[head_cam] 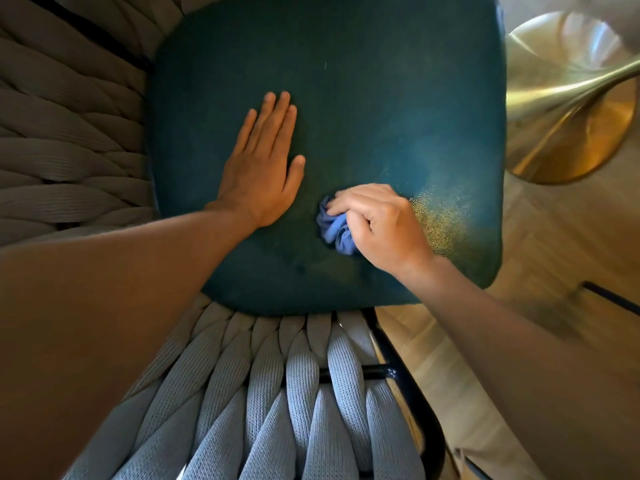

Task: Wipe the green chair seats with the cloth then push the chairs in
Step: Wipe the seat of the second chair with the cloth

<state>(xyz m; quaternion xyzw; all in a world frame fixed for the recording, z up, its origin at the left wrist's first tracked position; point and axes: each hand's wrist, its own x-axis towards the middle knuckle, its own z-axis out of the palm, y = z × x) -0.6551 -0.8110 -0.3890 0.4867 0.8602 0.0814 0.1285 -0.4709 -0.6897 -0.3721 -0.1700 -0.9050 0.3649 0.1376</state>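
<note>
The left hand point(262, 164) lies flat on the green seat point(374, 98). Just right of it, the right hand point(381, 226) grips a blue cloth point(334, 228) on the seat.

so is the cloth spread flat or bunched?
Bunched: the blue cloth shows as a crumpled wad under the right hand, pressed on the green seat.

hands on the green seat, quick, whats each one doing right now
Left hand: open, flat on the green seat.
Right hand: closed, gripping the blue cloth.
</note>
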